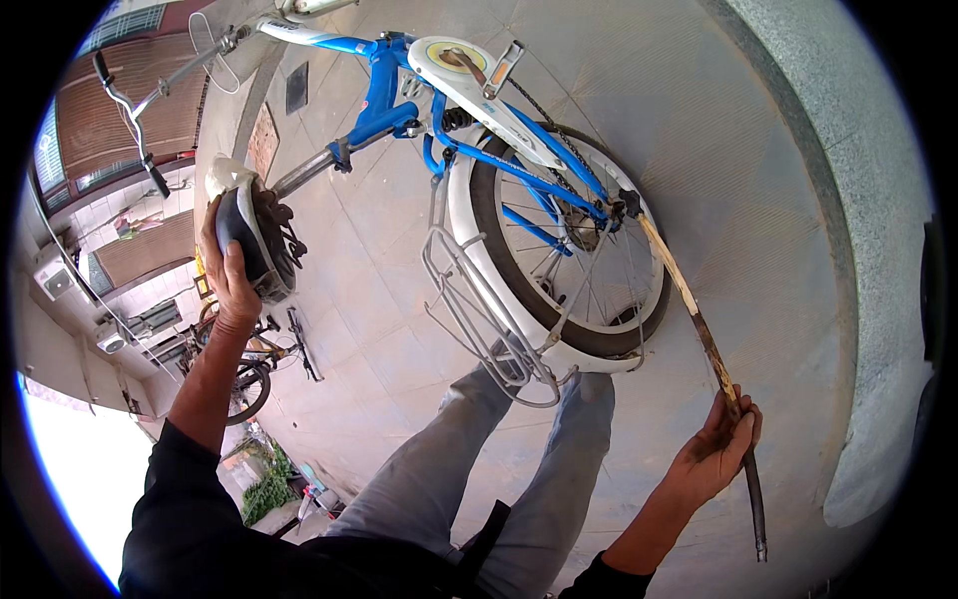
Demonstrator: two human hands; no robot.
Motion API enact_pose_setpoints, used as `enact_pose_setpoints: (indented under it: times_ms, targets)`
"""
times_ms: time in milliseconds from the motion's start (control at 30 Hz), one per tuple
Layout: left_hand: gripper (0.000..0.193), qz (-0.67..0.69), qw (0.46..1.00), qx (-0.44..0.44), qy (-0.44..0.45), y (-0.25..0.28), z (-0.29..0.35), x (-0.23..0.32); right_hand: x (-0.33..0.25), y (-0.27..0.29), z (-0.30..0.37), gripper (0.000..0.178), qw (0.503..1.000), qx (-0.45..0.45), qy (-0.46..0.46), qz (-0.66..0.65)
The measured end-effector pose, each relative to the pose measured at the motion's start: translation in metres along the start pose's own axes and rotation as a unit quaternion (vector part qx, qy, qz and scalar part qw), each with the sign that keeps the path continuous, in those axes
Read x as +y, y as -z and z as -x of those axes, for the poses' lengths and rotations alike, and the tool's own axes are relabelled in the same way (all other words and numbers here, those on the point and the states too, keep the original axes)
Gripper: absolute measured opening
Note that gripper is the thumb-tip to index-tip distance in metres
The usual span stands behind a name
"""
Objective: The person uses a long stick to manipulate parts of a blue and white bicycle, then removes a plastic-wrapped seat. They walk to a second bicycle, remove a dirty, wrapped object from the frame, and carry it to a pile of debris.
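Note:
A blue and white bicycle [383, 88] stands before me, tilted in this view. My left hand [232, 265] grips its black and white saddle [261, 235] by the side, thumb on top. My right hand [714, 449] is closed round a long thin rod [704, 334], worn tan and yellow in its upper half and dark toward the lower end. The rod's far end meets the rear wheel's [654, 309] axle nut area [627, 205]; how it fits there is too small to tell. A grey wire rack [469, 309] sits over the white rear mudguard [479, 250].
The bicycle's handlebar [135, 115] reaches to the upper left. Its pedal [504, 70] sticks out beside the white chain guard [479, 105]. Other bicycles [264, 364] stand at the left by a building. A pale stone ledge [868, 200] curves along the right. My legs [434, 449] stand close behind the rear wheel.

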State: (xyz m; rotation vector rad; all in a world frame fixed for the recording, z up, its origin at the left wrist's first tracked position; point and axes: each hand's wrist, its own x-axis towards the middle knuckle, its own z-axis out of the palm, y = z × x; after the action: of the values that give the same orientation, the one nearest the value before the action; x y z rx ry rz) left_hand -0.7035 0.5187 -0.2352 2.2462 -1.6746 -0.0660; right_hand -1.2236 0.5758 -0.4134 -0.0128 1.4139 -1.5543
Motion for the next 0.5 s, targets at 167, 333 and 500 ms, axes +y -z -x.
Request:
enact_pose_setpoints:
  times_ms: [167,333,500]
  targets:
    - [0.065,-0.025,0.999,-0.02,-0.041,0.022,-0.005,0.009,-0.051,-0.008,0.025,0.024,0.995,0.052,-0.06,-0.065]
    - [0.067,-0.04,0.999,-0.015,-0.015,0.015,0.001,0.0,-0.098,-0.009,0.061,0.025,0.998,0.013,-0.032,-0.057]
    - [0.065,-0.038,0.999,0.001,-0.006,0.028,0.005,0.002,-0.123,-0.017,0.111,0.025,0.997,-0.04,0.002,-0.058]
